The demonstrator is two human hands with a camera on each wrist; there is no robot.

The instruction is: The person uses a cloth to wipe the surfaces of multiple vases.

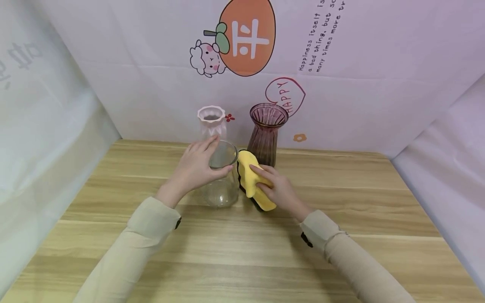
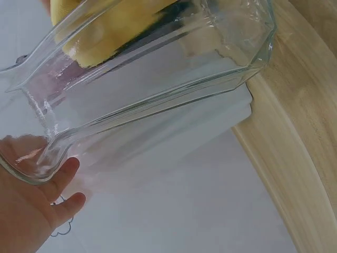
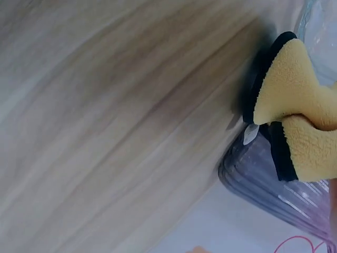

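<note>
A clear glass vase [image 1: 221, 192] stands on the table, its wide mouth facing up. My left hand [image 1: 195, 165] grips it at the rim and neck, thumb on the near side; in the left wrist view the fingers reach round the neck of the glass vase [image 2: 174, 100]. On its right, my right hand [image 1: 279, 189] pinches a bunched yellow cloth with a dark border [image 1: 248, 170], held close against the glass. Folds of the yellow cloth [image 3: 289, 79] show in the right wrist view, where most of the right hand is out of frame.
Behind the glass vase stands a pale pink fluted vase [image 1: 211, 114], partly hidden by the left hand. A purple ribbed glass vase [image 1: 264, 141] is at the back, just beyond the cloth. A printed white curtain [image 1: 352, 109] hangs behind the wooden table [image 1: 242, 256].
</note>
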